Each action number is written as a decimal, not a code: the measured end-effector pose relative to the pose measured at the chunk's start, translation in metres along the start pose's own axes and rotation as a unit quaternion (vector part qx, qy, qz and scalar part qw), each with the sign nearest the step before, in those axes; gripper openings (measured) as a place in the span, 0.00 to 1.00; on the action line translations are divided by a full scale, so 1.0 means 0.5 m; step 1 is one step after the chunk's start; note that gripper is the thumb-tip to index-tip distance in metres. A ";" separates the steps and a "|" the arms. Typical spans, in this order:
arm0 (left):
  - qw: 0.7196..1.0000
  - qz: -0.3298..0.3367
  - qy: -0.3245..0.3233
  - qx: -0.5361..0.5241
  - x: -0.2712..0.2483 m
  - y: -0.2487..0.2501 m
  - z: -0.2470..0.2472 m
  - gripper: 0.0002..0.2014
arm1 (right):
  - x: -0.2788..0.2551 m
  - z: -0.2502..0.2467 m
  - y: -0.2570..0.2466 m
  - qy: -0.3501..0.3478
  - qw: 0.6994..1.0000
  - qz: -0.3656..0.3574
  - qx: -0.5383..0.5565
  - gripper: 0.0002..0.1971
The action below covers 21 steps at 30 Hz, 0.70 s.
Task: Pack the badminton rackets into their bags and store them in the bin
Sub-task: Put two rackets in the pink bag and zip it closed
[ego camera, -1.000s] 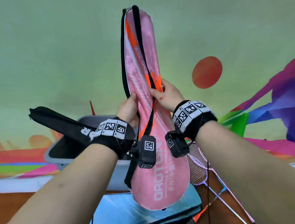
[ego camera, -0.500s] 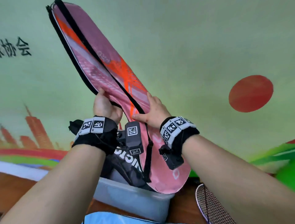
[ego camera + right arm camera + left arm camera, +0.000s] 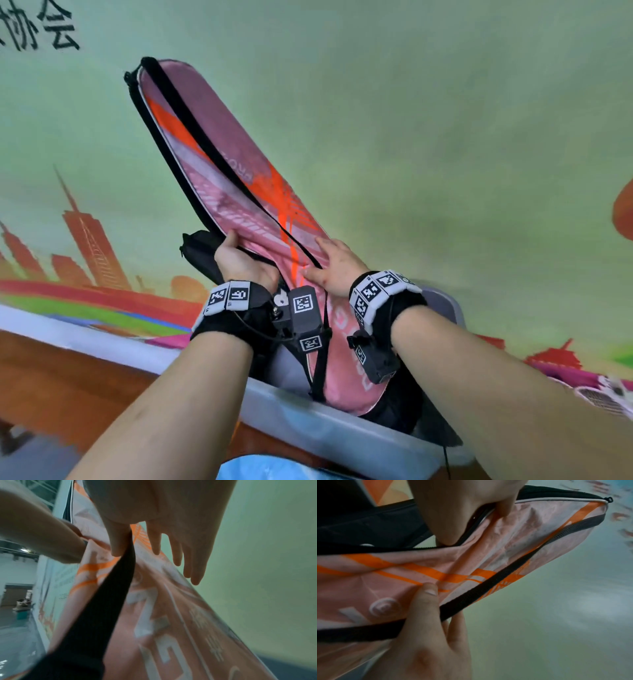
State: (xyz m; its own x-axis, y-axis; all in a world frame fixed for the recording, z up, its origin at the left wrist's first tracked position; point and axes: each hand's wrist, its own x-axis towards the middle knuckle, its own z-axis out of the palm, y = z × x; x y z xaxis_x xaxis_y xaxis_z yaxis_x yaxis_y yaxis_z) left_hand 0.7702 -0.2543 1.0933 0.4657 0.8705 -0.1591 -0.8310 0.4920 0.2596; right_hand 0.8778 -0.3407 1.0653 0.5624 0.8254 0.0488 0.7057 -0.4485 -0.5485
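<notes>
A pink and orange racket bag (image 3: 239,192) with a black strap (image 3: 205,137) leans up and to the left, its wide lower end inside the grey bin (image 3: 342,442). My left hand (image 3: 236,255) grips the bag's left zipped edge, thumb on the pink face (image 3: 488,547). My right hand (image 3: 329,267) holds the right side at mid-length. Its thumb presses beside the strap (image 3: 102,608) and its fingers (image 3: 176,555) reach along and behind the edge. A black racket bag (image 3: 198,250) lies in the bin behind the pink one.
The bin stands on a wooden table (image 3: 68,383) against a painted green wall. A loose racket head (image 3: 603,397) lies to the right of the bin. A blue flat item (image 3: 267,469) sits at the near edge below the bin.
The pink bag went from upright to leaning left, and its wide end has dropped from in front of the bin into it. Both hands kept their hold.
</notes>
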 end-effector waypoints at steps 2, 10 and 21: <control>0.999 -0.019 0.034 -0.008 0.052 -0.007 -0.052 0.14 | 0.017 0.041 0.014 -0.037 0.999 0.030 -0.024 0.41; 0.981 -0.079 0.176 0.012 0.154 -0.073 -0.167 0.06 | 0.045 0.163 0.095 -0.153 0.973 0.145 -0.090 0.37; 0.669 -0.174 0.163 0.704 0.230 -0.137 -0.321 0.13 | 0.065 0.266 0.167 -0.200 0.957 0.200 -0.063 0.37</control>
State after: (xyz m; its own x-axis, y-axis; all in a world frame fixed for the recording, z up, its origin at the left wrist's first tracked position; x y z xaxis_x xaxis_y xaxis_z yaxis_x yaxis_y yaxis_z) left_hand 0.8316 -0.1896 0.9042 0.2739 0.7648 -0.5832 0.5280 0.3873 0.7558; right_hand 0.8979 -0.3057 0.9099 0.6068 0.6329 -0.4809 0.5291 -0.7731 -0.3499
